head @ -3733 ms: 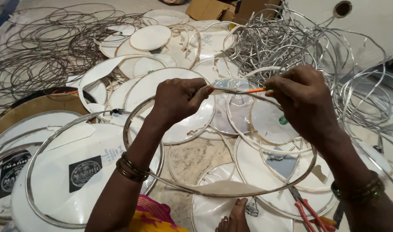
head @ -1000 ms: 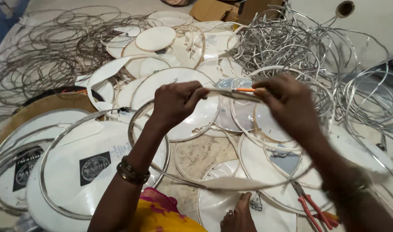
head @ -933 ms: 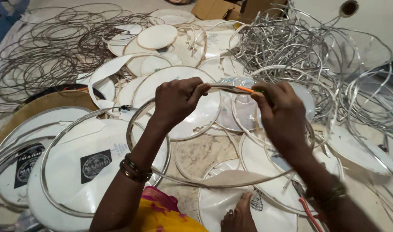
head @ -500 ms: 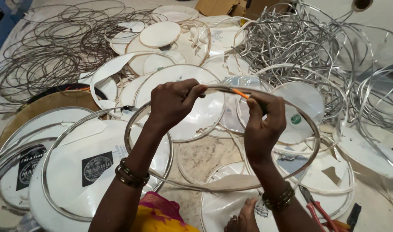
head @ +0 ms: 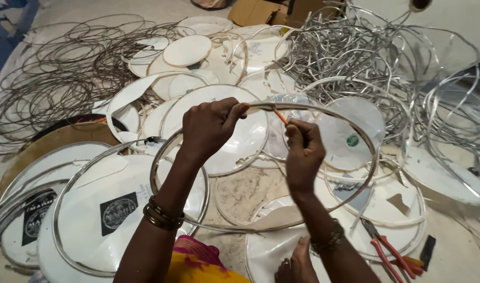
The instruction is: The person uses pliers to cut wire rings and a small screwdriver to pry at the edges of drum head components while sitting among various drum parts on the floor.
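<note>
My left hand (head: 211, 128) grips the top of a large silver metal hoop (head: 365, 173) held up over the floor. My right hand (head: 303, 152) is closed around a thin orange-handled tool (head: 279, 116) whose tip touches the hoop's top rim, just right of my left thumb. The hoop tilts toward me, and its near edge hangs low above my knees. Both wrists wear bangles. Under the hoop lie round white drum skins (head: 240, 136).
Red-handled pliers (head: 384, 251) lie on a white skin at lower right. A tangle of silver metal strips (head: 355, 52) fills the upper right. Dark wire rings (head: 56, 73) pile at upper left. More framed white skins (head: 98, 209) lie at lower left, cardboard boxes (head: 261, 10) at the back.
My right hand has slid left along the hoop's top rim with the orange tool, ending close to my left hand. My left hand has kept its grip on the hoop.
</note>
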